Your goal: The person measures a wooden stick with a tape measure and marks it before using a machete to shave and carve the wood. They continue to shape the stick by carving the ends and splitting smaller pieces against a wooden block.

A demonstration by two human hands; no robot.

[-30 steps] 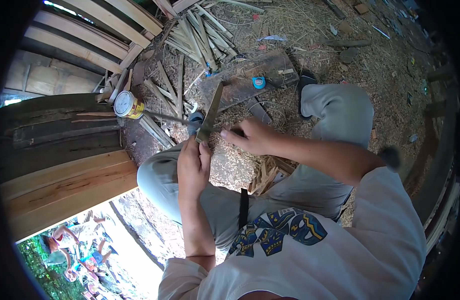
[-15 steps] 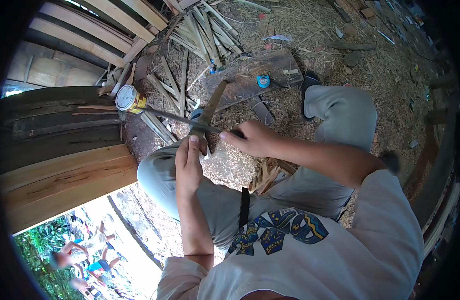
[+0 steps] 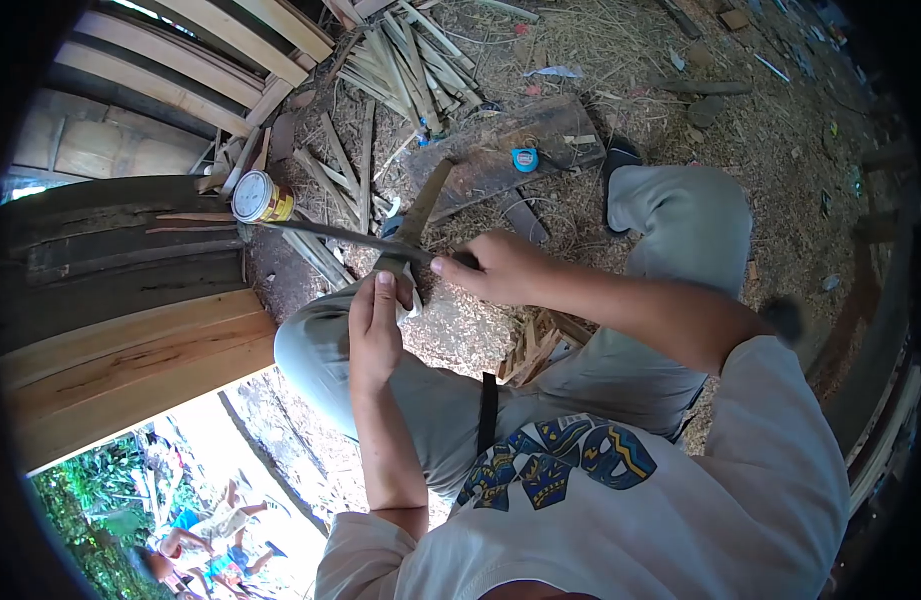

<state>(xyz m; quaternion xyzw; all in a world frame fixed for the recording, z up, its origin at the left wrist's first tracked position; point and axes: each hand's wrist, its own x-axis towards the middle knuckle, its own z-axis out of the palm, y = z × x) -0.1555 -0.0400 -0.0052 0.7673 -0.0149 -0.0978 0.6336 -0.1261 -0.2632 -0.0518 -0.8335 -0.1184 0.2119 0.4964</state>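
A long dark blade reaches left from my right hand, which is closed around its handle. It lies across a greenish-brown wooden strip that points up and away toward a board. My left hand is closed on the near end of that strip, with its thumb stretched along the top, beside my bent knee. The blade's far end is near a white and yellow tub. Part of my foot shows beneath the strip.
A blue tape measure lies on a dark board. Split sticks are piled at the top. More wood pieces lie between my legs. Wooden planks stand at the left; people are outside at lower left.
The blade and my right hand have shifted slightly left along the strip. My left hand has barely moved. The people outside have changed position.
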